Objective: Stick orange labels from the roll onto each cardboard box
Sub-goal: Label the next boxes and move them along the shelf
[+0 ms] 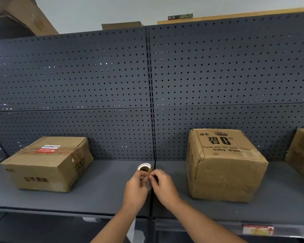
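Cardboard is what we count first: three brown boxes on the dark grey shelf (pixel 98 188). The flat box (pixel 47 163) sits at the left with a red and white sticker on its taped top and dark print on its front. The baby wipes box (pixel 225 165), taller, stands at the right. The third box (pixel 302 151) is cut off by the right edge, so we see only a corner of it.

We see one label roll (pixel 144 168), held up between the flat box and the baby wipes box, its hollow core facing us and a little orange showing at its side. Most of it is hidden behind our fingers.

Two hands meet just below the roll. Our left hand (pixel 136 185) is curled around the white backing strip (pixel 138 228), which trails down past the shelf edge. Our right hand (pixel 162 183) pinches at the strip with thumb and fingertips; whether a label is already lifted we cannot tell.

Behind stands a perforated grey back panel (pixel 77 81). A small printed tag (pixel 258 229) on the shelf edge is too blurred to read.
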